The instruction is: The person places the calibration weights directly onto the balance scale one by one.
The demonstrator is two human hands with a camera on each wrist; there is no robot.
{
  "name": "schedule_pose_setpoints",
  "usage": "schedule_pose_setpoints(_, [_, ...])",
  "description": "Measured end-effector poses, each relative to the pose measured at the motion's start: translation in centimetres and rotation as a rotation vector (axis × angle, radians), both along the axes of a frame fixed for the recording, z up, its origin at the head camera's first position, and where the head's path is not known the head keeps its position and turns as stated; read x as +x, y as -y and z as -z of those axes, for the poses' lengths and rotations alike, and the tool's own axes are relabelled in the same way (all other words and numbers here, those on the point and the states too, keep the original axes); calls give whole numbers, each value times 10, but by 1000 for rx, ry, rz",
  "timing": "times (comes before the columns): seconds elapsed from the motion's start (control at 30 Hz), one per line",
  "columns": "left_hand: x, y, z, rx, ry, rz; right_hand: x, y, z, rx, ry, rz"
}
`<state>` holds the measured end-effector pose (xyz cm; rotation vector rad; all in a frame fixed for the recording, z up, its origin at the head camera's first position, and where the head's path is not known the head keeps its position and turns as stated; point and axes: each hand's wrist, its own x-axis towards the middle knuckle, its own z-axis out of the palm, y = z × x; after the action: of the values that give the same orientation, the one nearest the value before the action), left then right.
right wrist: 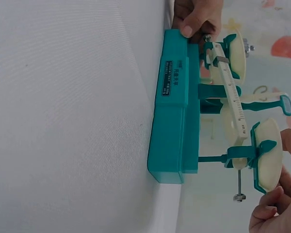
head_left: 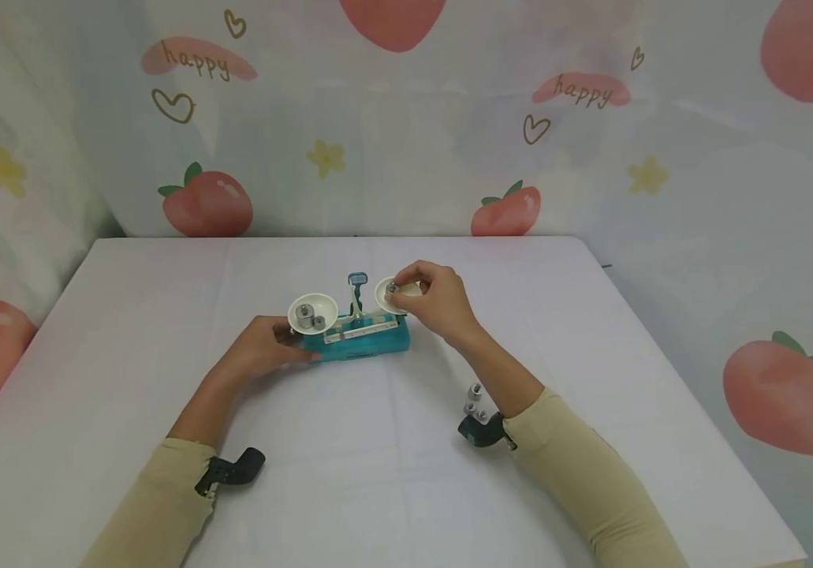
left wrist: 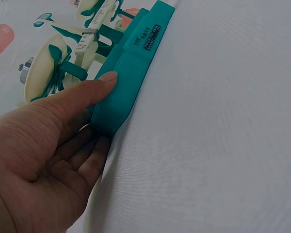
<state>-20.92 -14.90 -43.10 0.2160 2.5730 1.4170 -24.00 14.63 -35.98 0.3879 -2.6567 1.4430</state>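
A teal balance scale (head_left: 371, 344) with two cream pans stands on the white table. My left hand (head_left: 260, 351) grips the left end of its base, thumb (left wrist: 94, 92) on the front face and the other fingers round the end. On the left pan (head_left: 328, 306) sit a larger metal weight (head_left: 304, 316) and a smaller one (head_left: 319, 323). Over the right pan (head_left: 381, 295), my right hand (head_left: 441, 304) pinches a small metal weight (head_left: 393, 288) between thumb and forefinger. In the right wrist view, the right pan (right wrist: 270, 162) hides that weight.
Several loose metal weights (head_left: 475, 392) stand on the table below my right forearm, close to the black right wrist camera (head_left: 480, 431). Another black camera (head_left: 236, 468) is on the left sleeve. A patterned cloth backdrop (head_left: 406, 142) hangs behind the table's far edge.
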Motion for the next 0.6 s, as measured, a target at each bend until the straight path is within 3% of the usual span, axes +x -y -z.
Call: schedule_pose_setpoints(0.6, [1,0,0,-6,7,-1,2,-9,-1,-20,-3,13])
